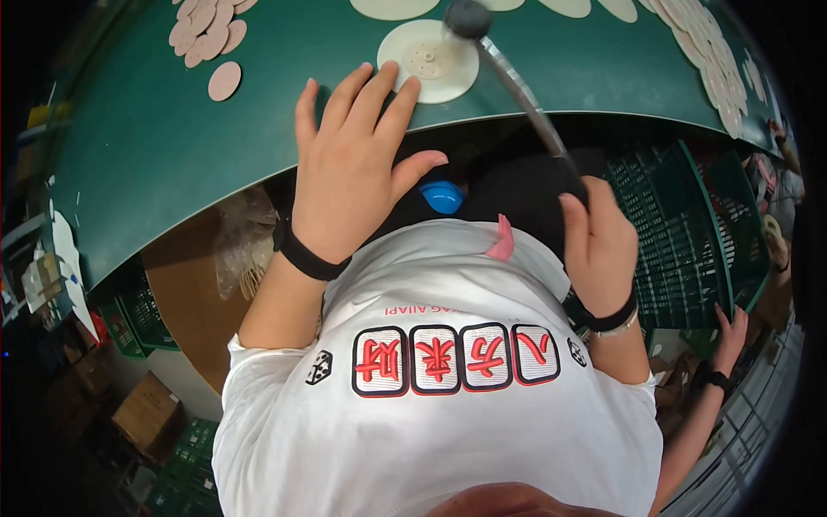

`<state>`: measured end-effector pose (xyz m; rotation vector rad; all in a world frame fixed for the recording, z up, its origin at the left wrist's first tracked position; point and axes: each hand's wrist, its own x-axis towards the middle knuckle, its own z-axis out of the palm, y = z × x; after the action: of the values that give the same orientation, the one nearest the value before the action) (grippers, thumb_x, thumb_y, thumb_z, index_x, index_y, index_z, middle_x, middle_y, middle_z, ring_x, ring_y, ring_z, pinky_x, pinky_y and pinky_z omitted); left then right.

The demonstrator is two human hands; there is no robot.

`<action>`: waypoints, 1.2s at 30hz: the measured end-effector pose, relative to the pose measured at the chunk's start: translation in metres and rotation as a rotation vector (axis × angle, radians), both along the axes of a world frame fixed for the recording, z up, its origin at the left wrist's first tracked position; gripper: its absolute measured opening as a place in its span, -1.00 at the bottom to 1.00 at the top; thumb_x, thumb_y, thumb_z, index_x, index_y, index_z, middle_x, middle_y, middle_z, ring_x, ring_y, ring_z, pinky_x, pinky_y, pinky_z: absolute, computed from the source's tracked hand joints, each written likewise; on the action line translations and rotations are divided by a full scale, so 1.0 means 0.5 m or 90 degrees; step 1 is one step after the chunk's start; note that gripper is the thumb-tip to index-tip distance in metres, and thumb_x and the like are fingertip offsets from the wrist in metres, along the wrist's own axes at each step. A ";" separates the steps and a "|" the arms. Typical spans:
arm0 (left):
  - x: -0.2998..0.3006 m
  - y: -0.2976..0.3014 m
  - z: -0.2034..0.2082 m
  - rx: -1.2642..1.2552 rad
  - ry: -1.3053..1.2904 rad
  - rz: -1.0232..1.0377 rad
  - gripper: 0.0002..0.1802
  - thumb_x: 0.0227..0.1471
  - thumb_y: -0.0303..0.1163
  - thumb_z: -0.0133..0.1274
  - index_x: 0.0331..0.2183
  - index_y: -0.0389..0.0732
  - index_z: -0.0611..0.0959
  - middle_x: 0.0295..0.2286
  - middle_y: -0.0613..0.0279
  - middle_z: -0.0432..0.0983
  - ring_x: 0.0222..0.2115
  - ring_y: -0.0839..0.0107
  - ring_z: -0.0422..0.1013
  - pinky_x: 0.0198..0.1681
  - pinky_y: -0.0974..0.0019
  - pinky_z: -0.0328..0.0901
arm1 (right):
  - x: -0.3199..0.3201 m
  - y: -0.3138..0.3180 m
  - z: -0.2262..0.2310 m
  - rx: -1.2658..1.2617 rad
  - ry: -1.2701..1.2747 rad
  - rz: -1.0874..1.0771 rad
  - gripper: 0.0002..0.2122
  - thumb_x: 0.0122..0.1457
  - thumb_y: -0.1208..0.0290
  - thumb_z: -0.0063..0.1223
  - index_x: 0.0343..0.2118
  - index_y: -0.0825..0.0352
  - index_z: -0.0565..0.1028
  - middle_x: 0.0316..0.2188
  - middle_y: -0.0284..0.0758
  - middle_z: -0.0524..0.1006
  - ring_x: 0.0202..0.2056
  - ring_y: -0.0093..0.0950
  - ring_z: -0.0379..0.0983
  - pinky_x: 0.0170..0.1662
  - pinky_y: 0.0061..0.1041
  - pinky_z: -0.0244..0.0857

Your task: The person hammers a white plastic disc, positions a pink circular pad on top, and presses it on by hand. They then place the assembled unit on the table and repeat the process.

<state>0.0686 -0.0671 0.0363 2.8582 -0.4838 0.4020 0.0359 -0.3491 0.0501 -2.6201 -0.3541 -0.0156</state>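
A brown cardboard box (148,412) sat on the floor at the lower left, closed, seen from above. Just under the table edge (172,233), a crumpled clear plastic bag (241,250) lay against a flat tan cardboard sheet (185,293) (its contents could not be made out). No screens or signs showed anywhere.

Cream round disc (428,59) flat on green table, dark-headed metal-shafted hammer (517,86) angled over it

Pink discs (207,34), green crates (680,224), cardboard box (146,414), blue cap (442,196)
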 end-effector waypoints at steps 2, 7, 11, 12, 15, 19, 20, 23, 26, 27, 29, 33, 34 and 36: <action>-0.001 -0.003 -0.004 -0.001 -0.011 0.001 -0.26 0.01 0.08 0.24 0.14 -0.10 0.53 0.15 0.20 0.42 0.19 0.16 0.28 0.30 -0.21 -0.02 | -0.014 -0.005 0.007 0.099 -0.030 -0.021 -0.86 0.36 0.42 0.03 -0.15 0.39 0.44 -0.59 -0.13 0.47 -0.59 -0.14 0.44 -0.54 -0.32 0.24; -0.027 -0.036 0.010 -0.041 0.012 -0.003 -0.28 0.01 0.07 0.24 0.12 -0.12 0.55 0.12 0.19 0.44 0.17 0.15 0.30 0.28 -0.18 0.00 | 0.008 0.001 -0.032 -0.082 -0.042 0.025 -0.85 0.39 0.39 0.01 -0.14 0.38 0.45 -0.59 -0.15 0.45 -0.62 -0.26 0.42 -0.54 -0.38 0.21; -0.020 -0.025 0.032 -0.150 0.079 -0.052 -0.30 0.02 0.05 0.25 0.12 -0.12 0.56 0.14 0.20 0.44 0.19 0.16 0.30 0.29 -0.12 0.00 | 0.032 -0.004 0.004 0.003 0.052 -0.007 -0.85 0.34 0.39 0.08 -0.22 0.38 0.44 -0.59 -0.17 0.48 -0.61 -0.19 0.45 -0.56 -0.32 0.24; -0.017 -0.019 0.034 -0.194 0.100 -0.078 -0.30 0.02 0.05 0.25 0.11 -0.12 0.56 0.14 0.20 0.44 0.19 0.16 0.30 0.29 -0.11 0.01 | 0.035 -0.006 0.011 0.003 0.051 -0.009 -0.85 0.34 0.39 0.08 -0.22 0.38 0.44 -0.59 -0.17 0.48 -0.61 -0.19 0.45 -0.56 -0.32 0.24; 0.021 -0.003 0.021 -0.104 -0.009 -0.040 -0.29 0.01 0.08 0.24 0.08 -0.17 0.57 0.11 0.16 0.46 0.17 0.17 0.31 0.28 -0.15 0.02 | 0.043 -0.016 0.032 0.079 0.094 -0.016 -0.84 0.35 0.39 0.08 -0.22 0.39 0.45 -0.60 -0.16 0.47 -0.62 -0.20 0.44 -0.57 -0.34 0.23; 0.029 -0.012 0.018 -0.033 -0.025 -0.014 -0.29 0.03 0.07 0.24 0.12 -0.13 0.55 0.16 0.19 0.43 0.20 0.19 0.29 0.30 -0.13 -0.01 | 0.016 -0.030 0.043 0.211 -0.043 -0.020 -0.83 0.34 0.38 0.09 -0.21 0.40 0.46 -0.61 -0.17 0.46 -0.63 -0.20 0.43 -0.57 -0.34 0.24; 0.028 -0.014 0.017 -0.020 -0.006 -0.008 -0.29 0.04 0.06 0.24 0.14 -0.11 0.54 0.19 0.21 0.40 0.22 0.19 0.28 0.32 -0.11 -0.02 | 0.015 -0.032 0.034 0.210 -0.041 -0.020 -0.83 0.34 0.38 0.09 -0.21 0.40 0.46 -0.61 -0.17 0.46 -0.63 -0.20 0.43 -0.57 -0.34 0.24; 0.020 -0.008 0.012 -0.010 -0.003 -0.008 -0.29 0.04 0.06 0.24 0.15 -0.09 0.54 0.19 0.22 0.40 0.22 0.20 0.28 0.32 -0.12 -0.03 | 0.003 -0.028 -0.001 -0.049 0.012 -0.004 -0.83 0.34 0.40 0.09 -0.17 0.41 0.46 -0.60 -0.15 0.48 -0.62 -0.17 0.46 -0.57 -0.31 0.27; 0.015 -0.004 0.006 -0.008 -0.007 -0.006 -0.29 0.04 0.06 0.23 0.16 -0.08 0.54 0.19 0.22 0.40 0.22 0.20 0.28 0.32 -0.12 -0.03 | -0.011 -0.027 0.028 0.018 -0.010 -0.026 -0.83 0.34 0.41 0.08 -0.17 0.41 0.44 -0.57 -0.10 0.50 -0.59 -0.11 0.48 -0.56 -0.26 0.29; 0.015 -0.004 0.005 -0.009 -0.015 -0.006 -0.29 0.04 0.06 0.23 0.16 -0.07 0.54 0.19 0.22 0.41 0.22 0.20 0.28 0.32 -0.12 -0.03 | -0.013 -0.024 0.034 0.053 -0.022 -0.036 -0.83 0.33 0.42 0.07 -0.17 0.41 0.43 -0.56 -0.08 0.51 -0.58 -0.08 0.49 -0.55 -0.24 0.30; 0.009 -0.003 0.001 -0.011 -0.020 -0.004 -0.29 0.04 0.06 0.23 0.16 -0.07 0.54 0.18 0.22 0.41 0.21 0.20 0.29 0.32 -0.13 -0.03 | -0.016 -0.019 0.007 0.012 -0.010 -0.026 -0.83 0.33 0.41 0.08 -0.16 0.42 0.43 -0.56 -0.07 0.51 -0.57 -0.07 0.49 -0.55 -0.23 0.30; -0.004 -0.012 0.001 -0.016 -0.024 0.012 -0.29 0.03 0.07 0.24 0.14 -0.08 0.55 0.17 0.23 0.42 0.20 0.19 0.30 0.32 -0.12 -0.03 | -0.024 -0.009 -0.025 -0.039 0.019 -0.015 -0.82 0.33 0.41 0.08 -0.16 0.42 0.41 -0.57 -0.06 0.51 -0.57 -0.06 0.50 -0.56 -0.22 0.29; -0.013 -0.019 0.006 -0.030 -0.002 0.015 -0.29 0.03 0.07 0.24 0.14 -0.09 0.55 0.16 0.23 0.42 0.19 0.19 0.30 0.32 -0.12 -0.03 | -0.026 -0.005 -0.025 -0.008 0.035 -0.021 -0.81 0.33 0.41 0.08 -0.15 0.42 0.42 -0.58 -0.07 0.51 -0.57 -0.06 0.49 -0.56 -0.23 0.28; -0.026 -0.027 0.011 -0.059 0.041 0.018 -0.28 0.03 0.08 0.24 0.12 -0.11 0.55 0.16 0.23 0.42 0.18 0.18 0.31 0.31 -0.12 -0.03 | -0.025 -0.005 -0.024 0.022 0.050 -0.027 -0.81 0.33 0.40 0.08 -0.15 0.43 0.42 -0.59 -0.08 0.50 -0.58 -0.07 0.49 -0.57 -0.24 0.28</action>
<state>0.0554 -0.0806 0.0420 2.7813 -0.4034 0.3269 0.0235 -0.3518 0.0381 -2.5851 -0.2682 0.0672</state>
